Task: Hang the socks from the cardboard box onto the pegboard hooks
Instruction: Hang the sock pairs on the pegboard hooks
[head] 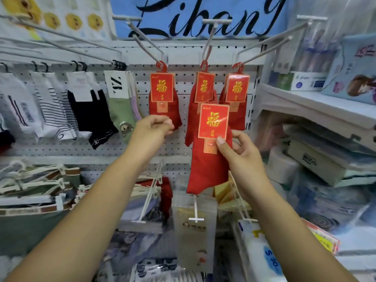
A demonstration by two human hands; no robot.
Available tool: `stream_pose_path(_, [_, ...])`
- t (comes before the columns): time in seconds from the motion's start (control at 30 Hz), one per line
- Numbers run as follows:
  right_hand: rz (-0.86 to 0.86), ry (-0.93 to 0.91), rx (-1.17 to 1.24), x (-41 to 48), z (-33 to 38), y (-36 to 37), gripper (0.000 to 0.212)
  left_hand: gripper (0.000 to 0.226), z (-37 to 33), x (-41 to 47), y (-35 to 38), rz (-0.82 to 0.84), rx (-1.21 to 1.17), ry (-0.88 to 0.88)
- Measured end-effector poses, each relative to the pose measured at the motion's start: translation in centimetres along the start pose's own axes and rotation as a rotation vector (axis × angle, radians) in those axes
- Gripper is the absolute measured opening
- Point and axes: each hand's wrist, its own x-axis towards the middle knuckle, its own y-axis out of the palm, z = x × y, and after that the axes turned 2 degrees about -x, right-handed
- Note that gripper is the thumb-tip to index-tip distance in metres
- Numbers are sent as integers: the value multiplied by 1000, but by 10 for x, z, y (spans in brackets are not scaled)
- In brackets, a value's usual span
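My right hand [237,151] pinches a pair of red socks [209,169] at the bottom of its red and gold label card, holding it up in front of the pegboard [183,82]. Three more red sock pairs hang by red plastic hangers on long white hooks: the left pair [162,98], the middle pair [203,92] and the right pair [237,98]. My left hand [151,129] is raised with curled fingers at the lower edge of the left hanging pair; whether it grips the sock is unclear. The cardboard box is out of sight.
Striped, black and green socks [85,110] hang on black hooks to the left. Long white hooks [142,41] jut toward me at head height. Shelves [317,106] with boxes and packs stand on the right. More hooks with packaged goods [193,220] project below.
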Motion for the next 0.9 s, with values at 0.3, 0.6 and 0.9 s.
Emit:
stream_pose_path(0.3, [-442,-55,-7,58,15,-20,17,43,-42,-24,17,48,120,306])
stream_pose_path(0.6, [-370,-22,-114,95,40,-31,9,64,-78,19,76,24,295,501])
stream_pose_path(0.9, [-334,-20,-277,106,30,-31,11,57,-78,28,58,71,369,541])
